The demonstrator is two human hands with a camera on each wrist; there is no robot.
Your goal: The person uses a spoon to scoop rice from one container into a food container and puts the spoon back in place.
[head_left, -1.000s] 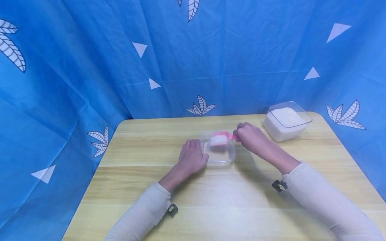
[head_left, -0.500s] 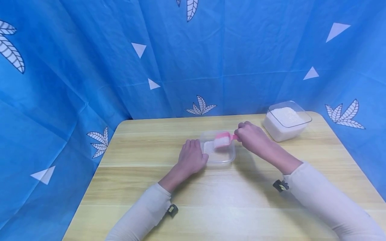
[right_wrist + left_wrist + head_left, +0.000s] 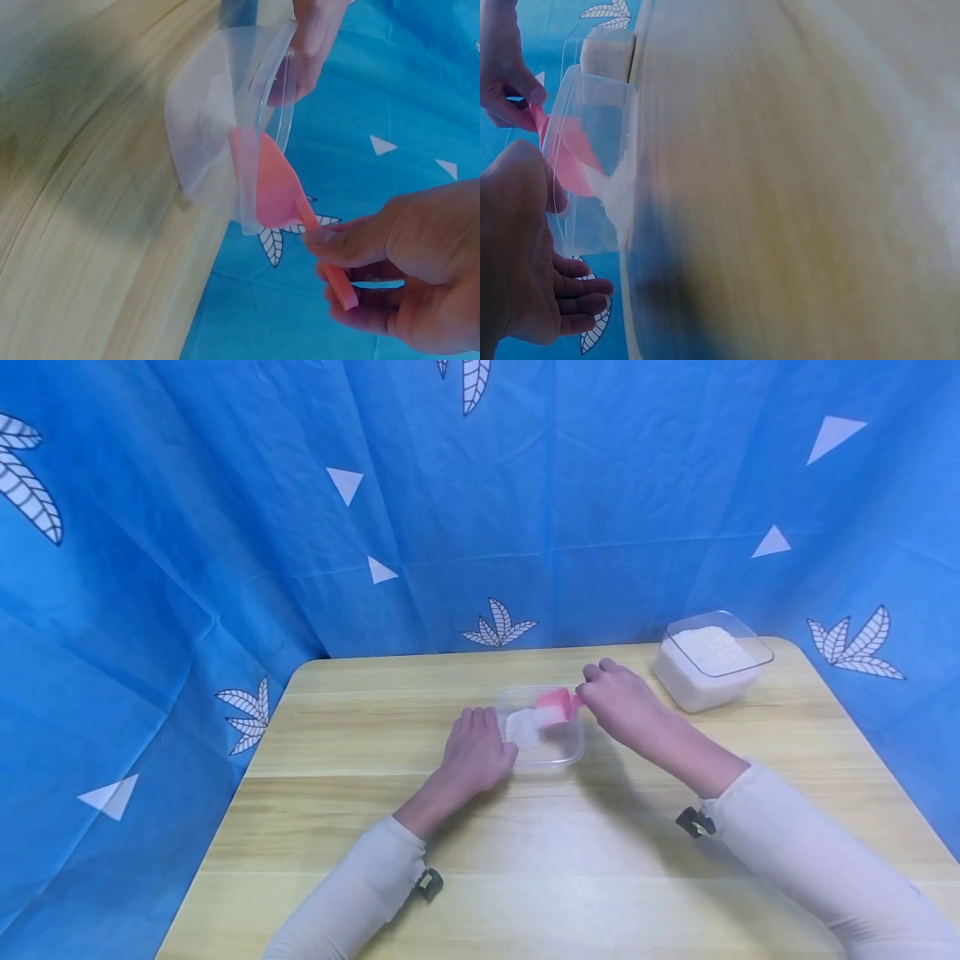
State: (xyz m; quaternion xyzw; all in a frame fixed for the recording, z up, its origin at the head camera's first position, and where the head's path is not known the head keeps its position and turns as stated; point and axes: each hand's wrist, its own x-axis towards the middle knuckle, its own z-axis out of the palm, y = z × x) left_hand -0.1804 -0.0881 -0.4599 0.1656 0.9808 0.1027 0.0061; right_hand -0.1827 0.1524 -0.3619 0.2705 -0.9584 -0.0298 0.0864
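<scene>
A pink scoop (image 3: 557, 707) tilts over a low clear plastic container (image 3: 551, 765), and white powder (image 3: 522, 729) spills from it into the container's left part. My right hand (image 3: 618, 700) pinches the scoop's handle between thumb and fingers, as the right wrist view shows. At the container's left side is my left hand (image 3: 478, 750), gripping the wall with the thumb over the rim and the fingers along the outside. Seen from the left wrist, the scoop's bowl (image 3: 576, 161) is inside the container, its lip close to the powder heap.
A larger clear square tub (image 3: 693, 687) filled with white powder stands at the table's back right corner. The wooden table (image 3: 390, 710) ends at the back against a blue patterned cloth (image 3: 480, 510).
The right hand has tipped the scoop leftward. Powder that lay in the scoop has slid out, and the heap in the container has grown. The left hand has stayed in place.
</scene>
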